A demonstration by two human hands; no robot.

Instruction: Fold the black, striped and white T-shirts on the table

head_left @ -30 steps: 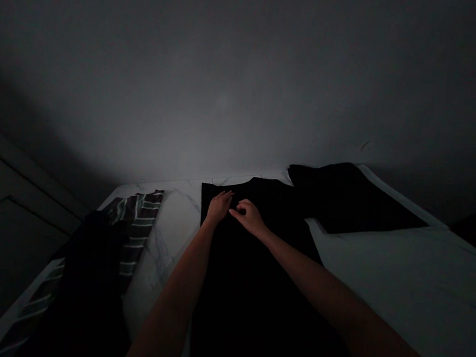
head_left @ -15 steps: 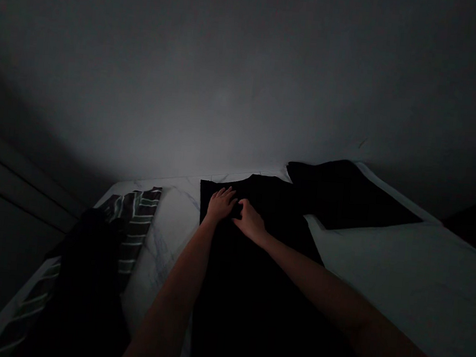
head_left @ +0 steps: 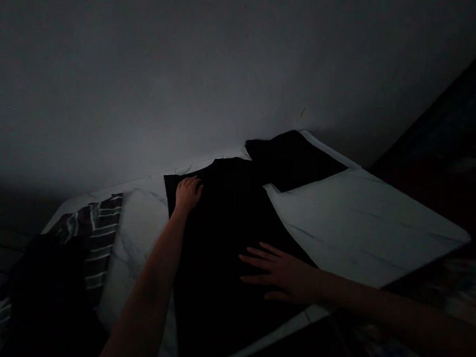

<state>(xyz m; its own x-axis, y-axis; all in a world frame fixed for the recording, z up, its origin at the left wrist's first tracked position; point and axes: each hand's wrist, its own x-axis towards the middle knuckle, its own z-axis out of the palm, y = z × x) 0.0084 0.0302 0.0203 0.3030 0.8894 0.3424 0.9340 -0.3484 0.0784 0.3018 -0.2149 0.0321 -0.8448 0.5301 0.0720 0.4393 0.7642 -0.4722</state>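
Observation:
A black garment [head_left: 225, 227] lies spread over a white marbled table, its exact kind too dark to make out. Near its far left corner my left hand [head_left: 189, 193] rests on the cloth, fingers extended and fairly close together. Lower down, toward the near right side, my right hand [head_left: 282, 274] lies over the same cloth, palm down with fingers spread. Neither hand grips anything. Another black piece of cloth [head_left: 295, 161] lies flat at the far right, meeting or overlapping the garment's upper right edge.
On the left, a dark striped cloth [head_left: 104, 228] lies partly under a black bundle of fabric [head_left: 53, 290]. The marbled tabletop [head_left: 342, 221] shows to the right. A grey wall [head_left: 167, 83] rises behind the table. Blurred patterned fabric [head_left: 470, 288] appears at the right.
My right hand has left the spot beside my left hand, moved down and right, and spread its fingers. My left hand stays near the garment's top. The view has turned right.

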